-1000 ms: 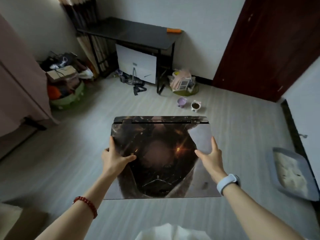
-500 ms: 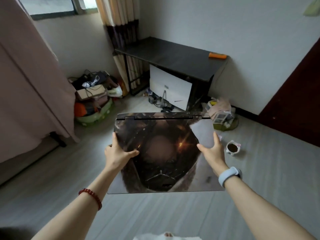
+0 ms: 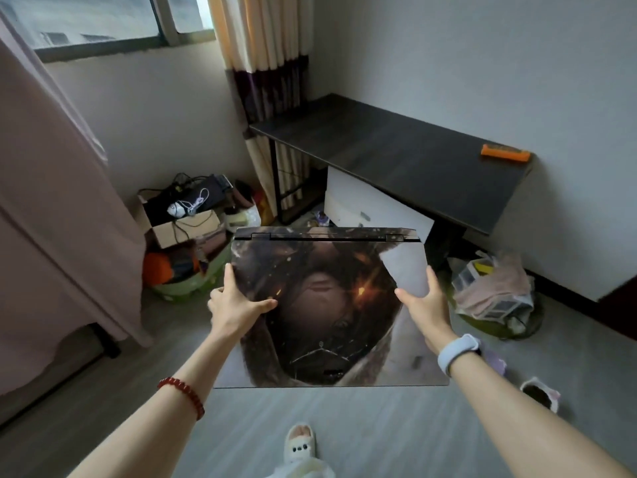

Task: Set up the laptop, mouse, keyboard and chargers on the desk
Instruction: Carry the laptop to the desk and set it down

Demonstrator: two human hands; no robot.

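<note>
- Head view: we see the closed laptop held flat in mid-air at the centre of the frame, above the floor and short of the dark desk in the upper right.
- Our left hand grips its left edge, thumb lying on the printed lid; the fingers under it are hidden.
- Our right hand grips the right edge the same way, thumb on top, fingers out of sight below.
- The laptop covers the floor beneath it and part of the white panel under the desk.
- An orange object lies at the desk's far right end; we cannot tell what it is.
- At left of centre, an open cardboard box holds dark gear and a white cable, hard to make out.
- A green basket below it holds an orange item and cloth.
- At right, a low green tub holds cloth and clear boxes.
</note>
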